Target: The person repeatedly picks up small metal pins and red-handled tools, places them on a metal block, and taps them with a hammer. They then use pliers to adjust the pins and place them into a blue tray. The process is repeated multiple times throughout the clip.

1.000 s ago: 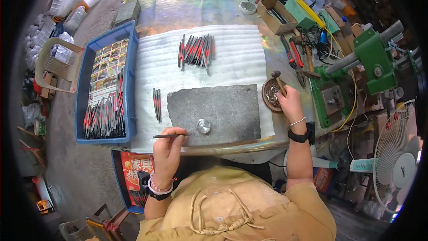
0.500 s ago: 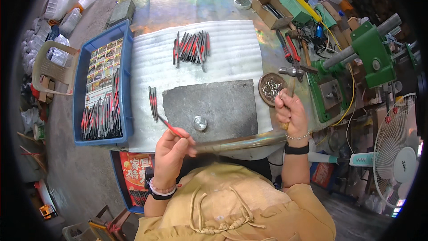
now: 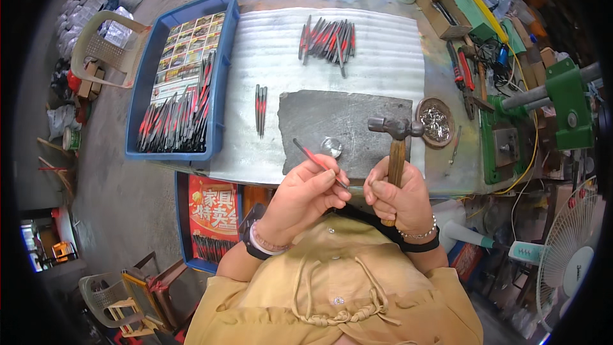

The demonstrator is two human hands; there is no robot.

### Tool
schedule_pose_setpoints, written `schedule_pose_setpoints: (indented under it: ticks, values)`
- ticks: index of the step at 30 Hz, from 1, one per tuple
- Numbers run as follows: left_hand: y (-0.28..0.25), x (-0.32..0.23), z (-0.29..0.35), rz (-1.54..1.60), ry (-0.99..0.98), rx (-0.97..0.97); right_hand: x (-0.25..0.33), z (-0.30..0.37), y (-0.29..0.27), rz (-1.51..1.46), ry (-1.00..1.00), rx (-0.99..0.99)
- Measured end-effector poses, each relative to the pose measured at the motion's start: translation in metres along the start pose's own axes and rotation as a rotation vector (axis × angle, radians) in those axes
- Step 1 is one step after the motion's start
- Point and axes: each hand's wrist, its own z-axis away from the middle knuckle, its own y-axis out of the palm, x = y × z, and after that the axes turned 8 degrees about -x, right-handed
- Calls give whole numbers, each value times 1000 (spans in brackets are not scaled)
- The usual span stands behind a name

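My left hand (image 3: 305, 193) pinches a slim red-and-black rod-shaped tool (image 3: 311, 154), its dark tip pointing up and left over the near edge of a grey stone slab (image 3: 303, 112). In my right hand (image 3: 408, 199) is a hammer (image 3: 396, 165), gripped by its wooden handle with the head up. Whether my right fingertips also hold something small, I cannot tell. A shiny round metal piece (image 3: 331, 147) sits on the slab, just beyond my left fingers. Several similar slim tools (image 3: 261, 110) lie left of the slab, and a larger pile (image 3: 329, 39) lies beyond it.
A blue crate (image 3: 223, 83) of the same tools stands at the left. Right of the slab sits a round dish (image 3: 419, 121) of small metal bits. Farther right are pliers (image 3: 462, 70), a green press (image 3: 571, 112) and a fan (image 3: 568, 262). White foam sheeting (image 3: 255, 45) covers the table.
Both hands have come closer together in front of the slab. My right hand has moved away from the dish, bringing the hammer over the slab's right side. The view has shifted too.
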Motion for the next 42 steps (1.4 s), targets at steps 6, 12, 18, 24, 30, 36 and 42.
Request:
schedule_pose_setpoints:
  ticks: [6,12,18,24,30,36,42]
  values:
    - [-7,2,4,62,-60,-1,0,5,17,180,-55,70]
    - [-6,0,6,22,-73,22,1,6,20,235,-73,98]
    - [-4,-1,6,-15,-72,3,0,4,17,263,-52,87]
    - [-2,0,4,-39,-58,17,0,5,14,219,-31,79]
    - [9,2,13,-521,230,-76,0,5,14,236,-33,27]
    - [5,4,9,-460,188,-65,-1,1,7,186,25,42]
    - [-10,0,-1,-228,171,-110,-15,-14,-5,288,-240,-77]
